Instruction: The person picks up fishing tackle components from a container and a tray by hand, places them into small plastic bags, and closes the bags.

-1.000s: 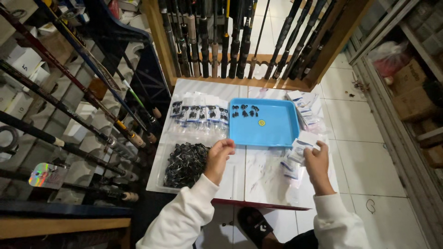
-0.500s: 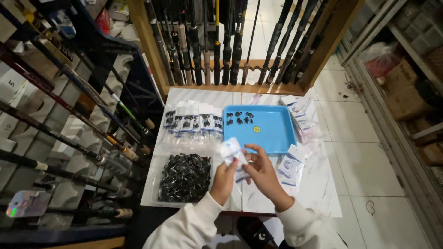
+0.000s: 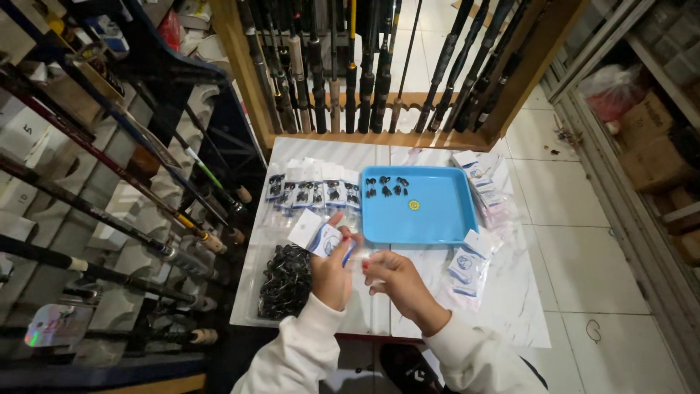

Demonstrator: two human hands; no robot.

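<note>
Left hand (image 3: 332, 273) pinches a small packet (image 3: 319, 235), right hand (image 3: 390, 277) curls loosely alongside; filled packets (image 3: 313, 191) lined up, black parts (image 3: 286, 281) still heaped.

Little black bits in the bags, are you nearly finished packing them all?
Not nearly. Done: a row of filled bags lies beside the blue tray. In hand: the left hand holds one small bag, with the right hand close beside it. Left: a big pile of black bits, a few more on the tray, and a stack of empty bags.
</note>
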